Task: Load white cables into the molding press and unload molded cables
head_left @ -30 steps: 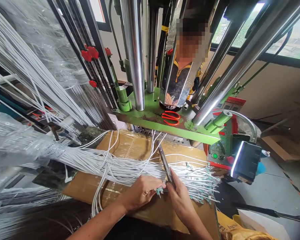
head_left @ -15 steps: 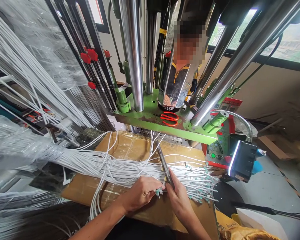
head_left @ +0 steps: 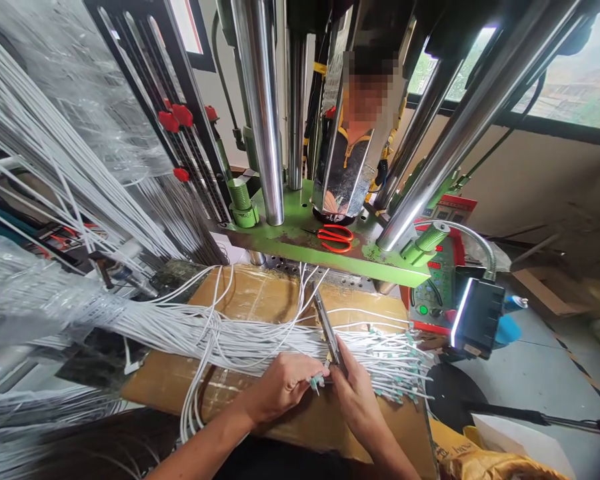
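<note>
green plate (head_left: 290,241) appears further left, right hand (head_left: 356,388) unmoved

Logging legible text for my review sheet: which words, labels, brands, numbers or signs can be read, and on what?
None reads with certainty.
Control panel: red display digits, too small.
Yellow bag: dark characters, too blurred.
Plastic wrap around the white cables: faint print, too blurred.
Red plate behind the machine: markings too small.
</note>
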The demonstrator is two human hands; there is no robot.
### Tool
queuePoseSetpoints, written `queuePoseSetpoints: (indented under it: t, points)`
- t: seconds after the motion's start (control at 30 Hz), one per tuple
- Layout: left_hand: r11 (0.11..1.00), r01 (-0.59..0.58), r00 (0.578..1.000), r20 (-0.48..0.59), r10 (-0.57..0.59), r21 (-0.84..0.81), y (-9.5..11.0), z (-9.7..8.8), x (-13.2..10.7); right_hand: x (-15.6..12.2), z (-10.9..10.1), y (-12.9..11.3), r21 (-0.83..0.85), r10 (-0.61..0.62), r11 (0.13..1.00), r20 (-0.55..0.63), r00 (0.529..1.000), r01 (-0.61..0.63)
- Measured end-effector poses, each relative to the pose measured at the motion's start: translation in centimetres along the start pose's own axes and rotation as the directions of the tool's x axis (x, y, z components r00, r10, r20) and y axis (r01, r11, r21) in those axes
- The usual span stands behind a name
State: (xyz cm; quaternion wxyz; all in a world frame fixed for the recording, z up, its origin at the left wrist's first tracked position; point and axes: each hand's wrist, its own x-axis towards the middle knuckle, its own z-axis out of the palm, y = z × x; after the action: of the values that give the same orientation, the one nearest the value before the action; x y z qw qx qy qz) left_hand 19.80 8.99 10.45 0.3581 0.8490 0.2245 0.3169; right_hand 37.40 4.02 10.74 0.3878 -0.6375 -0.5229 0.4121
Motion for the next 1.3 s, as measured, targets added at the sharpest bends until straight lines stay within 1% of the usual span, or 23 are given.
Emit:
queuePoseSetpoints:
  t: [0.1,0.17,0.23,0.27,0.3,0.33,0.37,0.4,0.43,0.47,0.53,0.57,0.6,0.7,0.73,0.77,0.9,0.97,1.0,1.07,1.13,1.2,1.3]
  points:
    - [1.0,0.006,1.0,-0.001,-0.006,-0.008,-0.3,0.1,-0.1,0.0,0.2,0.2,-0.006,0.047,0.999,0.027,0.999,-0.046]
    - [0.999,0.026,1.0,-0.01,-0.026,-0.033,-0.2,0.3,0.0,0.2,0.1,0.1,-0.014,0.028,1.0,0.038,0.999,-0.028]
    - [0.992,0.103,0.994,-0.022,-0.104,-0.075,0.2,0.3,0.3,0.3,-0.2,-0.4,-0.001,-0.023,1.0,0.064,0.998,0.023]
    - [0.978,0.183,0.982,-0.037,-0.187,-0.099,0.6,0.2,0.6,0.3,-0.5,-0.7,0.015,-0.042,0.999,0.08,0.996,0.041]
    - [0.95,0.282,0.956,-0.049,-0.29,-0.137,1.0,0.1,0.8,0.4,-0.8,-1.1,0.039,-0.049,0.998,0.103,0.994,0.045]
    - [0.903,0.38,0.916,-0.053,-0.397,-0.202,1.4,-0.2,1.1,0.4,-1.2,-1.4,0.063,-0.04,0.997,0.13,0.991,0.032]
    - [0.84,0.458,0.87,-0.046,-0.491,-0.292,1.8,-0.5,1.3,0.4,-1.6,-1.6,0.083,-0.016,0.997,0.155,0.988,0.003]
    - [0.769,0.503,0.831,-0.023,-0.556,-0.394,2.1,-0.9,1.5,0.3,-2.0,-1.7,0.096,0.016,0.995,0.175,0.984,-0.033]
    - [0.706,0.517,0.808,0.004,-0.589,-0.484,2.4,-1.2,1.7,0.3,-2.3,-1.7,0.107,0.042,0.992,0.189,0.981,-0.063]
    - [0.665,0.508,0.803,0.021,-0.596,-0.547,2.6,-1.6,1.9,0.2,-2.5,-1.7,0.12,0.053,0.99,0.192,0.98,-0.077]
    - [0.647,0.492,0.801,0.011,-0.599,-0.582,2.6,-2.1,2.0,0.1,-2.7,-1.3,0.156,0.044,0.985,0.178,0.983,-0.073]
    - [0.648,0.496,0.789,-0.012,-0.615,-0.578,2.6,-2.2,2.0,0.1,-2.7,-1.1,0.177,0.035,0.982,0.172,0.984,-0.066]
    - [0.637,0.507,0.765,-0.037,-0.643,-0.581,2.4,-2.2,2.0,0.1,-2.6,-0.9,0.193,0.033,0.979,0.168,0.985,-0.066]
    - [0.554,0.546,0.665,-0.077,-0.743,-0.629,2.1,-2.1,2.1,0.0,-2.3,-0.5,0.168,0.083,0.98,0.153,0.985,-0.109]
    - [0.545,0.556,0.649,-0.081,-0.756,-0.628,2.0,-2.1,2.2,0.0,-2.2,-0.5,0.149,0.107,0.98,0.149,0.983,-0.129]
    - [0.557,0.563,0.655,-0.081,-0.751,-0.611,2.0,-2.0,2.3,0.1,-2.1,-0.5,0.137,0.126,0.98,0.147,0.981,-0.146]
    - [0.659,0.58,0.727,-0.059,-0.684,-0.479,2.3,-2.1,2.6,0.2,-2.1,-0.7,0.219,0.148,0.959,0.147,0.978,-0.178]
    - [0.732,0.583,0.77,-0.047,-0.636,-0.354,2.2,-2.0,2.5,0.3,-2.2,-0.9,0.279,0.131,0.945,0.147,0.98,-0.169]
    - [0.782,0.565,0.803,-0.043,-0.595,-0.262,2.0,-2.0,2.4,0.4,-2.3,-1.0,0.3,0.123,0.94,0.154,0.98,-0.165]
    - [0.885,0.459,0.886,-0.042,-0.462,-0.075,1.5,-1.9,2.4,0.5,-2.4,-1.3,0.329,0.114,0.93,0.17,0.979,-0.166]
    - [0.951,0.309,0.951,-0.032,-0.308,0.03,0.8,-1.7,2.4,0.5,-2.5,-1.4,0.35,0.121,0.919,0.185,0.975,-0.181]
    - [0.981,0.189,0.982,-0.029,-0.188,0.047,0.2,-1.4,2.6,0.5,-2.5,-1.5,0.362,0.126,0.913,0.187,0.974,-0.188]
    - [0.993,0.096,0.995,-0.045,-0.093,0.062,-0.5,-0.9,2.8,0.5,-2.5,-1.4,0.372,0.097,0.914,0.181,0.979,-0.16]
